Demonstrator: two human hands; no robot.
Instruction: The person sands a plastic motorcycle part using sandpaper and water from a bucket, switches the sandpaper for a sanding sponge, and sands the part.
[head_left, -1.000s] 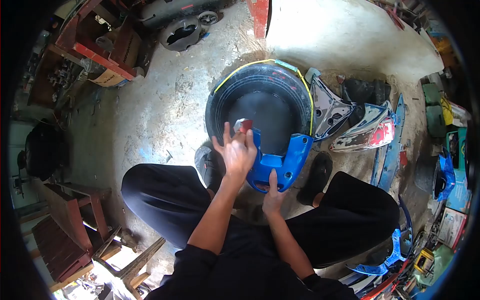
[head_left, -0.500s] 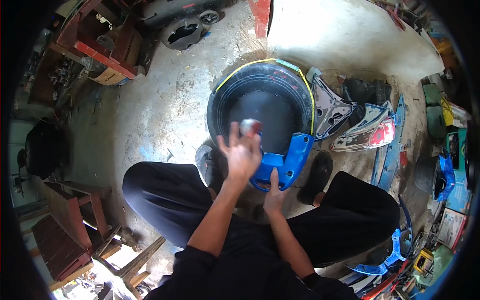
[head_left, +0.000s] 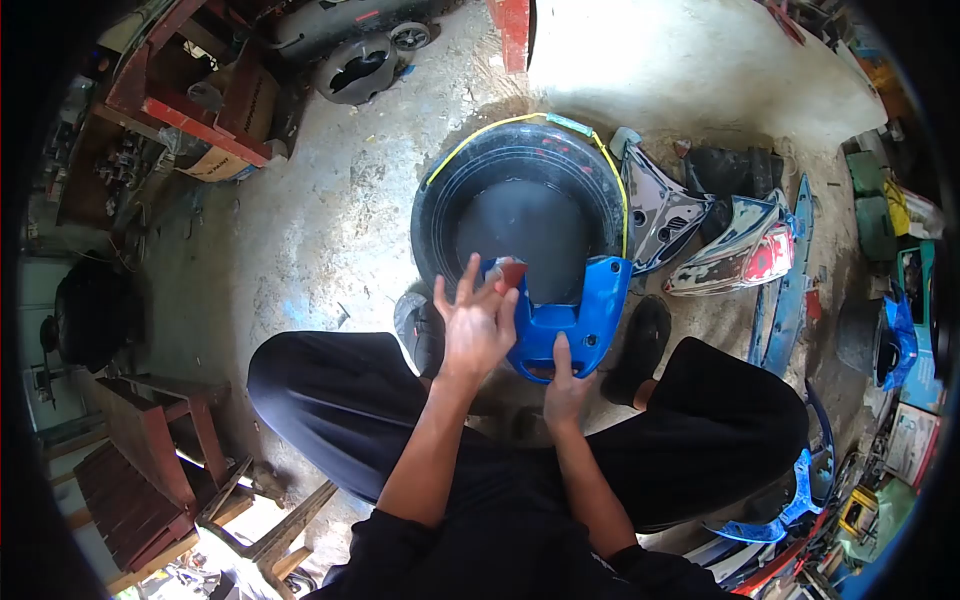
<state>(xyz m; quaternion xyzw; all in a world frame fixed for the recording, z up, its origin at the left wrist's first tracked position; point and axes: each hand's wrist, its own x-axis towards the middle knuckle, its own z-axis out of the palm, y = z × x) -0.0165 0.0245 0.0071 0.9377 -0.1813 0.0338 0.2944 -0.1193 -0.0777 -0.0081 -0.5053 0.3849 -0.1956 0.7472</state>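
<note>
A glossy blue plastic motorcycle panel (head_left: 563, 318), U-shaped with two prongs pointing away from me, is held over the near rim of a black tub (head_left: 432, 215). My right hand (head_left: 566, 385) grips its near end, thumb on top, the other fingers mostly hidden beneath. Between the thumb and forefinger of my left hand (head_left: 476, 325) is a small folded red piece of sandpaper (head_left: 510, 274), at the panel's left prong. The other left fingers are spread. Cloudy dark water (head_left: 525, 235) lies in the tub, whose rim carries a yellow strip (head_left: 480, 133).
Worn, partly sanded panels (head_left: 735, 250) lie on the floor right of the tub, beside a long blue strip (head_left: 785, 290). My feet flank the tub's near side. A red wooden bench (head_left: 150, 430) stands left; clutter lines the right wall.
My left hand has lowered the sandpaper toward me, onto the panel's left prong. The panel has shifted and turned slightly in my right hand.
</note>
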